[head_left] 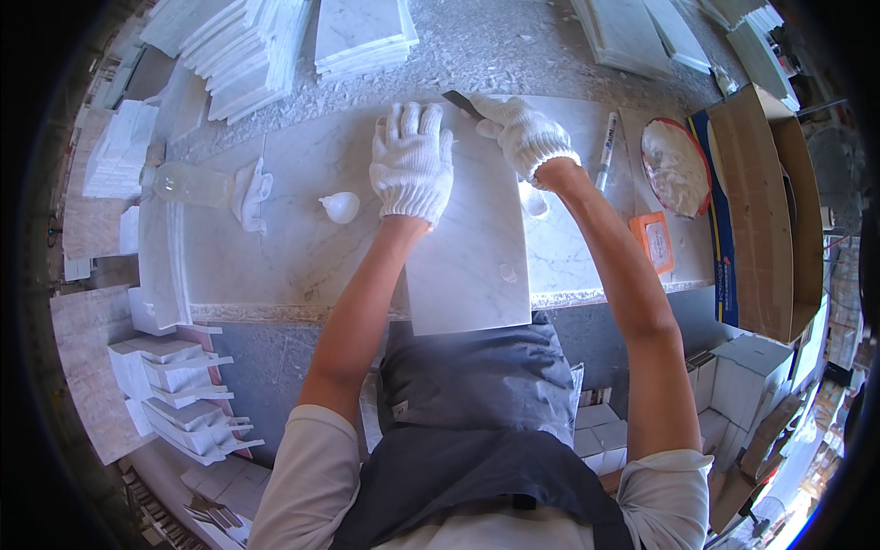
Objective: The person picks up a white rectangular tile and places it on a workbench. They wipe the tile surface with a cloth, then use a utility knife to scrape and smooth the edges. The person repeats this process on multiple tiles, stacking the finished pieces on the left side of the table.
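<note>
A white, grey-veined marble tile [472,266] lies lengthwise in front of me, its near end jutting past the bench edge. My left hand [412,156], in a white knitted glove, rests flat on the tile's left side with its fingers stretched forward. At the tile's far right, my gloved right hand [527,137] is closed round a dark flat scraper blade [461,104], which points to the far left. Its grip is hidden in the glove. A small pale mark [508,272] shows on the tile near its right edge.
The bench [302,266] carries a white cup-like piece [340,207], a clear bottle [194,184] and a crumpled white cloth [250,195] at left. At right are a marker [607,151], a red-rimmed bowl of white paste [676,165], an orange box [652,241] and a cardboard box [752,211]. Tile stacks [365,37] stand behind.
</note>
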The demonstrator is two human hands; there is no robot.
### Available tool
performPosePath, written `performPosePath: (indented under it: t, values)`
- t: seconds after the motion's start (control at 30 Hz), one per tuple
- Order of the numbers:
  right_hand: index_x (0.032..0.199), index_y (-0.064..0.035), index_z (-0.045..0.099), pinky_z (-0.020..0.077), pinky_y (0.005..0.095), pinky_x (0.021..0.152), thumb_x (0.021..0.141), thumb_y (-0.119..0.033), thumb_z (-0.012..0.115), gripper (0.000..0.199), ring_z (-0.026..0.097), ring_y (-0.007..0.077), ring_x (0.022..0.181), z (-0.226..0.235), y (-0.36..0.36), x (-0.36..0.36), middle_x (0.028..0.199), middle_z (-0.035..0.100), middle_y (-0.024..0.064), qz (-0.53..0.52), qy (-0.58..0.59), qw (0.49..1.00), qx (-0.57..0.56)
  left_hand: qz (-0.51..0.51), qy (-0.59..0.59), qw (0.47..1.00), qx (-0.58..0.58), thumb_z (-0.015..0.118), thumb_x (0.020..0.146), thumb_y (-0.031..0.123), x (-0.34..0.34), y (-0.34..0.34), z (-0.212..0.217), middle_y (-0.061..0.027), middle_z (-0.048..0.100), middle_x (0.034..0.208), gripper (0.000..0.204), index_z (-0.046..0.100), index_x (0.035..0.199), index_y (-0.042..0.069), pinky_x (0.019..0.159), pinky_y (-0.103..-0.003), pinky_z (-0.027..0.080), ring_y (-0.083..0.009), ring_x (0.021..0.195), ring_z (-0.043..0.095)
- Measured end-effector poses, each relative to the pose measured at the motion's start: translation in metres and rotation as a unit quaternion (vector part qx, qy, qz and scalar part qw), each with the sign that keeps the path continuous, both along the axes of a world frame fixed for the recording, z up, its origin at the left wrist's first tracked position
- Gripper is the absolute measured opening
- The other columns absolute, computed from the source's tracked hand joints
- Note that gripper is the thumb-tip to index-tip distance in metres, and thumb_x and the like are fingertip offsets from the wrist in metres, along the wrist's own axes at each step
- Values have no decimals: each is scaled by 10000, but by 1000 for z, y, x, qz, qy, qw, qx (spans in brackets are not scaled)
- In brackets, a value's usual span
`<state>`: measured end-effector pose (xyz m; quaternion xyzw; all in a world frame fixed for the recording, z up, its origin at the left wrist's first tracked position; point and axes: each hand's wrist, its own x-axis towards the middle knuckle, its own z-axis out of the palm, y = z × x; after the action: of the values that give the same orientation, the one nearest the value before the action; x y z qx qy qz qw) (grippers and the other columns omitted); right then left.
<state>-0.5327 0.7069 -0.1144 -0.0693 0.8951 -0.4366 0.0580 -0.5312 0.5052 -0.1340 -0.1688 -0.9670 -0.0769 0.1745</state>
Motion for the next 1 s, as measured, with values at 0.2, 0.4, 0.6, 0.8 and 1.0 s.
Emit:
performPosePath:
  t: [0.2, 0.4, 0.6, 0.8, 1.0]
  values:
    - [1534, -92, 555, 522, 315, 981, 1075, -126, 579, 461, 709, 261, 1146, -9, 3, 2, 1375, 713, 150, 26, -16, 1000, 3, 10, -16, 1000, 6, 542, 1074, 377, 0, 2, 1, -138, 554, 1524, 468, 571, 1468, 125, 1248, -504, 320, -357, 1475, 453]
    - [1506, -121, 596, 520, 323, 1002, 1066, -250, 620, 459, 685, 271, 1220, -3, 12, -10, 1406, 702, 126, -45, -67, 997, 4, 9, -21, 1000, 14, 543, 1072, 384, 2, 1, 2, -143, 563, 1518, 481, 565, 1477, 125, 1247, -506, 323, -367, 1477, 449]
    - [1487, -156, 619, 532, 339, 949, 1074, -288, 603, 434, 712, 262, 1082, 16, 7, -11, 1281, 747, 154, -38, -64, 997, 13, 2, 6, 1000, 30, 553, 1065, 375, -1, 0, -3, -154, 584, 1487, 459, 598, 1439, 113, 1224, -512, 346, -370, 1445, 483]
    - [1503, -129, 562, 570, 410, 895, 1095, -325, 531, 454, 703, 367, 954, 26, 1, -8, 1267, 720, 167, 100, 63, 979, 166, 17, -1, 999, 31, 573, 1048, 371, 4, 2, 2, -159, 591, 1484, 480, 590, 1458, 121, 1220, -516, 354, -370, 1449, 481]
    - [1453, -129, 661, 455, 268, 613, 1041, -169, 651, 414, 511, 79, 699, 18, 19, 16, 938, 646, -25, -111, -107, 966, -206, -48, 22, 991, 126, 655, 988, 303, 16, 2, 27, -133, 630, 1402, 420, 636, 1374, 139, 1138, -458, 454, -378, 1373, 544]
